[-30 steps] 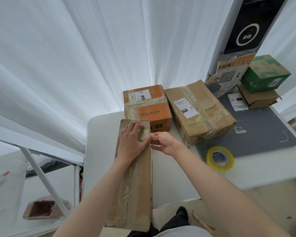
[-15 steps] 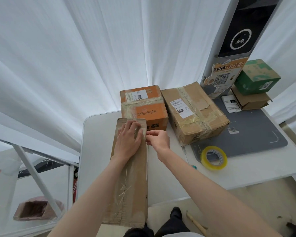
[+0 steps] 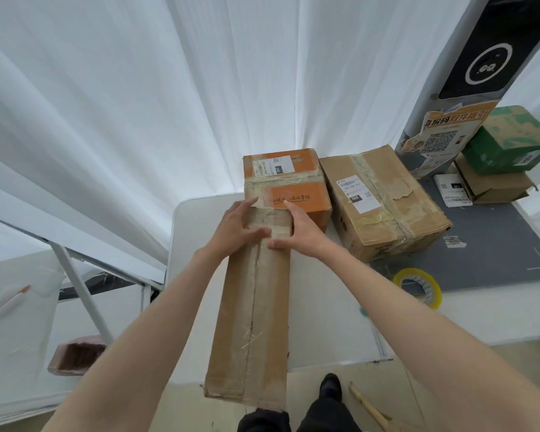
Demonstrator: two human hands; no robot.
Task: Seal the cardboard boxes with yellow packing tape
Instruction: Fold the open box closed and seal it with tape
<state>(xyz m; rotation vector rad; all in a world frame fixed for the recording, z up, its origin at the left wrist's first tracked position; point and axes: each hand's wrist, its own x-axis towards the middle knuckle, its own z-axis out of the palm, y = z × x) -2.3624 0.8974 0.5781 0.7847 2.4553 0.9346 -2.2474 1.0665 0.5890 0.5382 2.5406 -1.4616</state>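
From the head view, the near end of the long cardboard box point(image 3: 253, 307) runs past the front edge of the counter point(image 3: 194, 275), so what carries that end cannot be told. Its far end is partly covered by both hands. The print on the labels of the boxes behind is too small to read, and the tall dark device point(image 3: 468, 57) at the upper right is cut off by the picture's edge.

The counter is white, with a dark grey mat point(image 3: 496, 254) over its right part. White curtains point(image 3: 138, 104) hang behind it. To the left stands a white metal frame point(image 3: 78, 288), with a pinkish open container point(image 3: 75, 357) low beside it.

The left hand point(image 3: 236, 229) lies over the far left part of the long box, fingers stretched and spread along its top and edge. The right hand point(image 3: 303, 232) is against the far right side, fingers straight, thumb on the top face near the centre seam. Neither hand curls round anything.

The long box lies lengthwise away from the person, its far end touching the orange box point(image 3: 290, 185). A larger brown box point(image 3: 384, 204) sits just right of that one. The roll of yellow tape point(image 3: 418, 286) lies flat at the mat's front edge, well apart from both hands. A green box point(image 3: 508, 138) rests on a flat brown one point(image 3: 493, 182) at the far right.
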